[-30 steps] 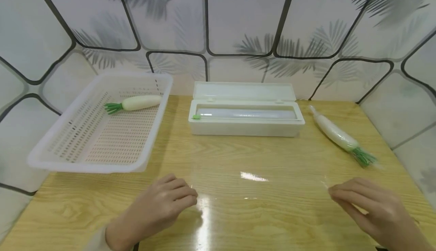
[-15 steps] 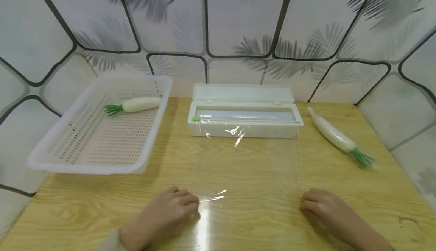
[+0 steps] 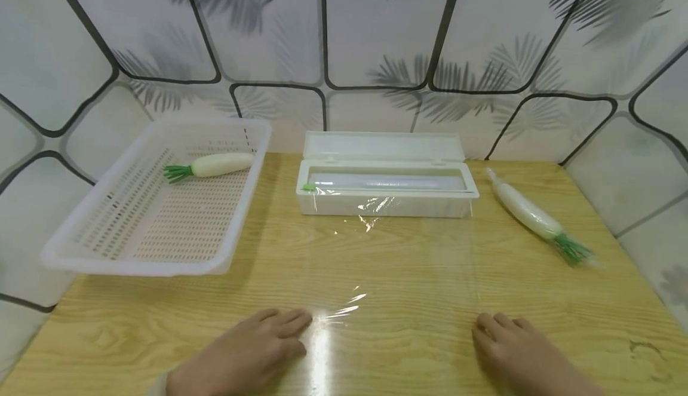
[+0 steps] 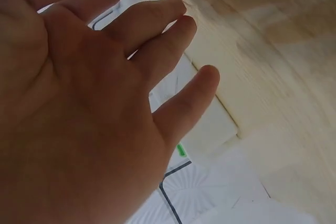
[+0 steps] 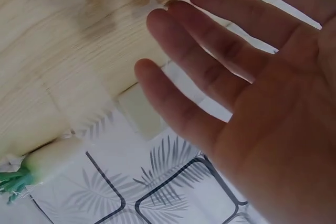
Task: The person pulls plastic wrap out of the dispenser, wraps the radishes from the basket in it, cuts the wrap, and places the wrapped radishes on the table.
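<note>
A clear sheet of cling film stretches over the wooden table from the front of a white dispenser box toward me, its glints showing between my hands. At the sheet's near left corner, my left hand rests low with fingers extended; in the left wrist view its fingers are spread and fairly straight. My right hand lies at the near right corner, fingertips down at the film's edge. The right wrist view shows these fingers mostly straight, none curled round anything.
A white perforated basket stands at the left with a white radish in it. Another radish, wrapped in film, lies right of the dispenser. The dispenser's lid stands raised against the patterned wall.
The film has gone from being held between pinched fingers to lying along the table below the dispenser. My right hand moved left, then slightly nearer me; the left hand's fingers have loosened and spread.
</note>
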Available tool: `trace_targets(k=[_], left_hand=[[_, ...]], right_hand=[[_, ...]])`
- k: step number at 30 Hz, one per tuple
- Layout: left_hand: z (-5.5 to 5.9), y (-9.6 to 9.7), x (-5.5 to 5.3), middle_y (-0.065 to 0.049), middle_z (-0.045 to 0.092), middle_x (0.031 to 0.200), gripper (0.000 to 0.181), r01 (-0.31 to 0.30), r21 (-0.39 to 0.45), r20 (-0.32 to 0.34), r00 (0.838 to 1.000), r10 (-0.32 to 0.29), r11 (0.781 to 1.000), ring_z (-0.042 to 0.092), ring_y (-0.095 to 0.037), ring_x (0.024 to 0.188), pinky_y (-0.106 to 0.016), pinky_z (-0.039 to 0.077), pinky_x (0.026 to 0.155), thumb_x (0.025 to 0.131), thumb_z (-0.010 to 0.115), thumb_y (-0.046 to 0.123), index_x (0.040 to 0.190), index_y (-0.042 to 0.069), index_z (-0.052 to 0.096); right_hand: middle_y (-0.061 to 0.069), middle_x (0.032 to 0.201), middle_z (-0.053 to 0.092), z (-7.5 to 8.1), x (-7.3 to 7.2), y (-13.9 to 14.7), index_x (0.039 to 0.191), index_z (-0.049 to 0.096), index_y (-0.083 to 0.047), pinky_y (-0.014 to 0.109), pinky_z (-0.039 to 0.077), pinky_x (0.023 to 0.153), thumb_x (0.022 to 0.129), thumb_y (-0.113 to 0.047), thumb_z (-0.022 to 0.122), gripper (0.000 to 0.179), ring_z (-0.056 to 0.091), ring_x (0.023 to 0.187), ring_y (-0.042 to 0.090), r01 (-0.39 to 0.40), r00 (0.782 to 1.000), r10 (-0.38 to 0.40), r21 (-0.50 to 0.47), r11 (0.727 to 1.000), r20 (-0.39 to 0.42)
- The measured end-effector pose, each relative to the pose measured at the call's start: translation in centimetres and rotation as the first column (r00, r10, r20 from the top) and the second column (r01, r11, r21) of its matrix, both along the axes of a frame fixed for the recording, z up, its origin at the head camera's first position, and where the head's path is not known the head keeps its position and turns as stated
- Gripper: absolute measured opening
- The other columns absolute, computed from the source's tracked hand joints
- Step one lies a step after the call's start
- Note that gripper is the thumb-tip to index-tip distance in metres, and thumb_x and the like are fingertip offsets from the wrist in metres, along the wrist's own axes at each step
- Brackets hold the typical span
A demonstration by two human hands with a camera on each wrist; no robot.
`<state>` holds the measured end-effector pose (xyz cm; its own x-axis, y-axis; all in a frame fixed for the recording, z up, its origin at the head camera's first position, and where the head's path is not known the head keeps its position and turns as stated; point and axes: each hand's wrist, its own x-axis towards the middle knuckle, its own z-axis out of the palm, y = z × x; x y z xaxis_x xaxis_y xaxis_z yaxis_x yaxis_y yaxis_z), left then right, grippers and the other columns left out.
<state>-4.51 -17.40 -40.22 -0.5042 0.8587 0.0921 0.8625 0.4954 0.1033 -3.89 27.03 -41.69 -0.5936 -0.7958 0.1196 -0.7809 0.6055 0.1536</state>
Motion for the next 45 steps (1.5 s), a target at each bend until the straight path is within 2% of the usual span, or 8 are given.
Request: trace_targets(k=[5, 13, 19, 27, 29, 34, 41, 45], left_hand=[[-0.1, -0.6, 0.4, -0.018, 0.054, 0.146, 0.025, -0.044, -0.03, 0.122, 0.991, 0.047, 0.999, 0.051, -0.03, 0.135, -0.056, 0.045, 0.103, 0.098, 0.066, 0.018, 0.122, 0.02, 0.073], [0.2, -0.9, 0.7, -0.017, 0.044, 0.154, 0.038, -0.11, -0.086, 0.318, 0.939, 0.132, 0.99, 0.041, -0.033, 0.143, -0.063, 0.038, 0.107, 0.101, 0.063, 0.028, 0.138, 0.019, 0.064], [0.2, -1.0, 0.4, -0.016, 0.052, 0.148, 0.033, -0.076, -0.069, 0.219, 0.972, 0.089, 0.995, 0.049, -0.031, 0.137, -0.059, 0.047, 0.099, 0.1, 0.063, 0.03, 0.13, 0.018, 0.067], [0.6, -0.8, -0.7, 0.003, 0.073, 0.113, 0.015, -0.04, 0.105, -0.012, 0.999, 0.042, 0.994, 0.066, -0.014, 0.108, -0.044, 0.055, 0.087, 0.092, 0.071, 0.017, 0.107, 0.019, 0.072], [1.2, -0.7, -1.1, 0.004, 0.073, 0.108, 0.012, -0.071, 0.143, -0.011, 0.997, 0.073, 0.987, 0.067, -0.013, 0.103, -0.043, 0.054, 0.088, 0.093, 0.071, 0.016, 0.105, 0.017, 0.074], [3.6, -0.8, -2.7, 0.003, 0.072, 0.101, 0.022, -0.063, 0.293, -0.071, 0.994, 0.087, 0.954, 0.068, -0.016, 0.094, -0.042, 0.054, 0.085, 0.106, 0.055, 0.025, 0.102, 0.013, 0.074], [8.0, -2.4, -5.4, 0.003, 0.074, 0.092, 0.058, -0.088, 0.407, -0.195, 0.964, 0.18, 0.909, 0.07, -0.014, 0.08, -0.037, 0.058, 0.069, 0.111, 0.03, 0.042, 0.096, 0.01, 0.075], [10.3, -3.9, -6.6, -0.002, 0.075, 0.093, 0.045, -0.162, 0.394, -0.174, 0.953, 0.247, 0.905, 0.071, -0.018, 0.08, -0.04, 0.06, 0.068, 0.108, 0.047, 0.039, 0.098, 0.008, 0.077]], right_hand=[[0.009, 0.095, 0.061, -0.1, 0.6, -0.2, 0.098, 0.071, 0.001, 0.039, 0.053, 0.054, 0.081, -0.088, 0.042, 0.095, 0.059, 0.075, 0.024, 0.027, 0.994, -0.025, 0.023, 0.999, -0.103], [0.011, 0.103, 0.064, -0.4, 0.9, 0.1, 0.104, 0.072, 0.003, 0.041, 0.053, 0.057, 0.077, -0.093, 0.039, 0.104, 0.062, 0.08, 0.025, 0.077, 0.994, -0.074, 0.038, 0.996, -0.077], [0.009, 0.106, 0.063, -0.2, 0.8, 0.6, 0.102, 0.072, 0.001, 0.039, 0.051, 0.055, 0.078, -0.09, 0.043, 0.099, 0.06, 0.08, 0.023, 0.055, 0.996, -0.056, -0.009, 0.998, -0.07], [0.0, 0.097, 0.062, 1.5, -0.9, 0.7, 0.083, 0.065, -0.021, 0.038, 0.053, 0.056, 0.067, -0.015, 0.087, 0.028, 0.06, 0.079, 0.019, 0.029, 0.998, -0.024, -0.109, 0.994, 0.054], [-0.001, 0.093, 0.063, 2.3, -1.8, 0.8, 0.084, 0.068, -0.019, 0.038, 0.053, 0.056, 0.087, -0.03, 0.079, 0.015, 0.06, 0.077, 0.017, 0.036, 0.999, -0.032, -0.16, 0.986, 0.024], [0.003, 0.089, 0.067, 4.2, -4.5, 0.7, 0.087, 0.075, -0.008, 0.04, 0.055, 0.056, 0.107, -0.054, 0.022, 0.073, 0.065, 0.074, 0.022, 0.038, 0.99, -0.078, -0.316, 0.948, -0.114], [0.008, 0.086, 0.07, 5.6, -7.2, 0.8, 0.09, 0.075, -0.002, 0.035, 0.051, 0.048, 0.106, -0.057, 0.032, 0.072, 0.064, 0.063, 0.022, 0.067, 0.962, -0.178, -0.452, 0.889, -0.207], [0.011, 0.086, 0.072, 6.0, -8.2, 0.9, 0.091, 0.075, 0.0, 0.035, 0.05, 0.046, 0.105, -0.058, 0.036, 0.072, 0.064, 0.061, 0.025, 0.097, 0.954, -0.226, -0.508, 0.856, -0.198]])
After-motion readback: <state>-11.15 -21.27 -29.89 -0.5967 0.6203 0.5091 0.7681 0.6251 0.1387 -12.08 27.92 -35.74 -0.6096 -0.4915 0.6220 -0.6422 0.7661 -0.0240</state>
